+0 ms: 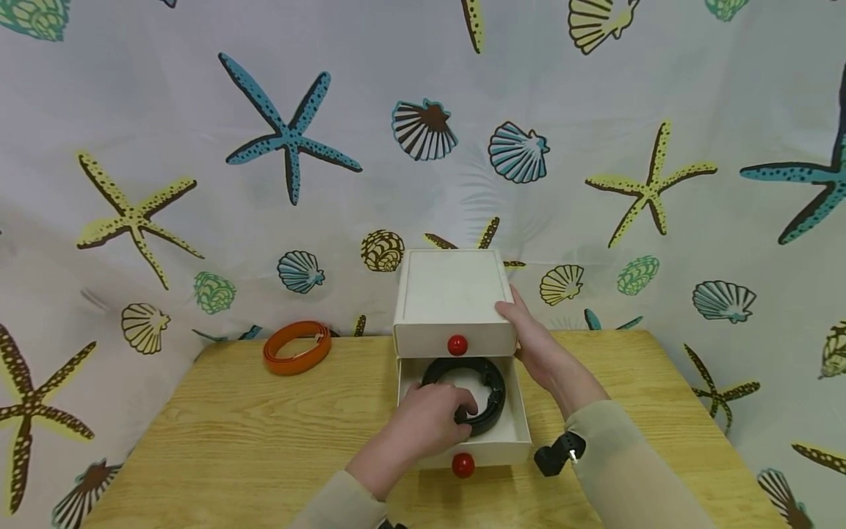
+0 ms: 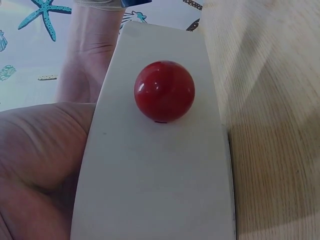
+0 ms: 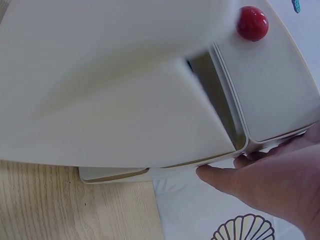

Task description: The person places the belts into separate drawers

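A small white drawer box [image 1: 456,286] with red knobs stands on the table, its lower drawer [image 1: 515,430] pulled out. Inside that drawer lies a black coiled belt [image 1: 492,408]. My left hand [image 1: 426,419] reaches over the drawer front, and its curled fingers pinch the near left part of the coil; the fingertips are partly hidden. Against the right side of the box rests my right hand [image 1: 538,342], its thumb on the top edge. In the right wrist view, straight fingers [image 3: 220,177] press along the side wall. The lower red knob [image 2: 164,91] fills the middle of the left wrist view.
An orange coiled belt [image 1: 297,349] lies at the back left of the wooden table [image 1: 264,441]. Behind the table hangs a pale cloth [image 1: 357,191] printed with shells and starfish. The open drawer juts toward the table's front.
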A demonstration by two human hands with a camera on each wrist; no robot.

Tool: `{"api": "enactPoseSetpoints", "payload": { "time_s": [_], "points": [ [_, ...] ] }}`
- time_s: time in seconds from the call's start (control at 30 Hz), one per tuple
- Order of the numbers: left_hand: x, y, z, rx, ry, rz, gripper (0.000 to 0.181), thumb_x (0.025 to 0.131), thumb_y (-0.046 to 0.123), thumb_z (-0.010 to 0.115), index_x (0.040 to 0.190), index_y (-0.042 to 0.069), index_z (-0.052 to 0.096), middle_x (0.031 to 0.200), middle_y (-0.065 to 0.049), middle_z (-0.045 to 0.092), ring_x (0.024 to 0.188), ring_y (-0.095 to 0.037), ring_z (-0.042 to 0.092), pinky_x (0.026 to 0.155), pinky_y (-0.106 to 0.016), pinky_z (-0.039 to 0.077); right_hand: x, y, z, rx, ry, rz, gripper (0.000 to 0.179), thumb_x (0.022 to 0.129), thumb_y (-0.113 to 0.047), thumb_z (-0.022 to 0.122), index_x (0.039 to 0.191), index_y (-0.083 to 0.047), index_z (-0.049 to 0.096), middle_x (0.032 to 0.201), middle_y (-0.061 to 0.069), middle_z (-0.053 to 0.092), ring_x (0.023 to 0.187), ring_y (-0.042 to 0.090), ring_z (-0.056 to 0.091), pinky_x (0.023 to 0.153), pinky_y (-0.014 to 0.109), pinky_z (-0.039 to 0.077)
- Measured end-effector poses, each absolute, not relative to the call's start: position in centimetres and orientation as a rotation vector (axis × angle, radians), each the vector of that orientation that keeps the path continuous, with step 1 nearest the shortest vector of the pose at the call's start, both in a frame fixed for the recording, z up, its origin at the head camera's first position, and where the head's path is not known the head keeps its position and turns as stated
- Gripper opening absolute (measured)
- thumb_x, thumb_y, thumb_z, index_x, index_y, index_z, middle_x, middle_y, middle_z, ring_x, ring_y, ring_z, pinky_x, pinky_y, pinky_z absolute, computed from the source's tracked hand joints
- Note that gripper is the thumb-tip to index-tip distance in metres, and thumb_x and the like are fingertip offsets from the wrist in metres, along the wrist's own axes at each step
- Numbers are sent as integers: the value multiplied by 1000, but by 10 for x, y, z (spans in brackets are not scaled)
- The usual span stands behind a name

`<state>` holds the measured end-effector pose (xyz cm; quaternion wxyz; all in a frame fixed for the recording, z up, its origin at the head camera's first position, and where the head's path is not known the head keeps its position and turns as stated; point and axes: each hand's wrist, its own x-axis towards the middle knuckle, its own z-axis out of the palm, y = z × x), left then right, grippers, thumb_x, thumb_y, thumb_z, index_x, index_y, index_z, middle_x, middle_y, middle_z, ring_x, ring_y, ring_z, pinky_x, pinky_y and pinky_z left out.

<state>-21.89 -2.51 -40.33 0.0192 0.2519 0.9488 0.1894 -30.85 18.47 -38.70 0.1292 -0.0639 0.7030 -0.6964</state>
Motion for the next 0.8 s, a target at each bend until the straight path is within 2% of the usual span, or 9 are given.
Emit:
{"api": "enactPoseSetpoints", "payload": {
  "time_s": [0.27,0.8],
  "points": [
    [-219,-28,-407,797,2963,616,21,91,15,89,111,17,85,98,4,78,96,-20,69,99,-60,51,-309,185,-387,-188,2045,-2024,77,117,-48,40,177,-38,-7,184,4,-11,167,31,-1,130,70,9],
    [-203,-35,-400,837,3028,867,26,94,12,87,120,11,82,112,-4,75,106,-28,67,96,-50,54,-309,184,-388,-201,2051,-2026,76,116,-48,40,177,-38,-4,184,6,-7,166,34,2,129,71,8]
  ]
}}
